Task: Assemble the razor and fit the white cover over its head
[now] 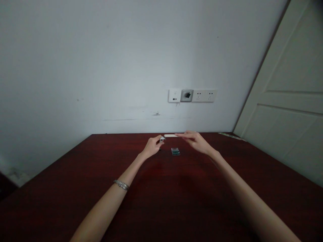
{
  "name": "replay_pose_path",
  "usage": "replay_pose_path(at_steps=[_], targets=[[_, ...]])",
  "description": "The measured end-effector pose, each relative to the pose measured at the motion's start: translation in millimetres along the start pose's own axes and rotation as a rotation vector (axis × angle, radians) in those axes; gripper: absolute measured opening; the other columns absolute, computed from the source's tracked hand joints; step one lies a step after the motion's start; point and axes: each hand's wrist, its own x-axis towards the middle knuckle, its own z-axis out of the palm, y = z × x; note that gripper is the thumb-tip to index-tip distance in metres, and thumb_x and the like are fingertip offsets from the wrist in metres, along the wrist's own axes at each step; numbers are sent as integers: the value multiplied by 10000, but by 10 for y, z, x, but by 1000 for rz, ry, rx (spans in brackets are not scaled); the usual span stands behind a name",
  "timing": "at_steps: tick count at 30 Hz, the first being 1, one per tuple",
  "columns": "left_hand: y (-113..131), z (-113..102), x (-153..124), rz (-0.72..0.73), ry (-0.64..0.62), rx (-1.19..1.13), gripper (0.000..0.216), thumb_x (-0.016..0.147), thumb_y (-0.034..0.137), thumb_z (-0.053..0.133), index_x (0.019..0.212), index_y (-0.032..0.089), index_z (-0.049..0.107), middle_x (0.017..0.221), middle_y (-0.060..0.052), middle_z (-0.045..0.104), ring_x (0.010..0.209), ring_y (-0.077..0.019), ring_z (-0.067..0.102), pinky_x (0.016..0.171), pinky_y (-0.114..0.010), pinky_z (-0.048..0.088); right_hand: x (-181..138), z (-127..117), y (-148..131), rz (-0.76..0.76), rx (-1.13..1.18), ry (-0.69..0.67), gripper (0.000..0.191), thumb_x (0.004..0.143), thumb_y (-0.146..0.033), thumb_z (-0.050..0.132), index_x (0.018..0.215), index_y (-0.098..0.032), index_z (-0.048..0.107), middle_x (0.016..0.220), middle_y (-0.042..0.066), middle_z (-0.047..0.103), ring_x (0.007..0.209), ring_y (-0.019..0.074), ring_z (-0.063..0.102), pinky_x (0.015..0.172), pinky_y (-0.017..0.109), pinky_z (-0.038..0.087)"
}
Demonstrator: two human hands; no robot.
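My left hand point(152, 147) is closed around a small shiny metal object point(162, 138), its kind too small to make out. A dark bit shows just below those fingers. Across from it, my right hand point(193, 139) reaches in from the right, its fingers pressed together at the right end of a pale, flat, round-ended strip point(170, 135). The strip's left tip comes close to the metal object; whether they touch I cannot tell. Between my hands, on the dark red table point(161, 188), lies a small clear rectangular piece with dark teal bands point(175, 151).
A long thin pale strip point(231, 136) lies at the table's far right edge. The white wall point(126, 67) rises behind the table, with a row of sockets point(198, 95). A panelled door point(290, 107) stands on the right.
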Motion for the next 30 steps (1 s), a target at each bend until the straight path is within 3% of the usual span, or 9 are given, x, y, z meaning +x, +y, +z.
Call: replay_pose_path(at_steps=[6, 11, 15, 22, 30], targets=[[12, -8, 3, 2, -11, 13, 97, 796, 210, 530, 833, 137, 582, 700, -1, 599, 588, -89, 486, 603, -185, 365, 13, 36, -31, -41, 18, -12, 359, 887, -199, 414, 1201, -272, 572, 745, 25, 541, 661, 130, 475, 669, 254, 378], [21, -10, 4, 24, -18, 20, 110, 795, 194, 531, 871, 144, 593, 727, -4, 615, 608, -91, 497, 620, -188, 368, 11, 49, 0, 10, 9, 32, 350, 881, -211, 426, 1190, -257, 583, 708, 19, 531, 623, 127, 462, 636, 252, 380], [58, -26, 14, 2, -16, 35, 97, 794, 207, 536, 833, 137, 589, 680, 6, 592, 566, -85, 467, 571, -182, 347, 23, 24, -86, -50, 37, -11, 355, 885, -197, 416, 1196, -256, 576, 735, 27, 546, 648, 126, 474, 651, 250, 386], [76, -37, 28, -31, -38, 43, 106, 792, 205, 531, 836, 131, 593, 602, 33, 529, 510, -74, 399, 521, -182, 310, 47, -10, -213, -69, -143, -20, 454, 847, -79, 403, 1208, -308, 556, 739, 21, 555, 670, 128, 485, 690, 259, 362], [86, -43, 22, -9, -47, 63, 112, 794, 187, 529, 847, 133, 611, 648, 9, 593, 539, -84, 460, 555, -185, 336, 42, -41, -214, -58, -315, -9, 507, 821, -45, 412, 1222, -328, 542, 735, 26, 545, 699, 139, 474, 692, 266, 330]])
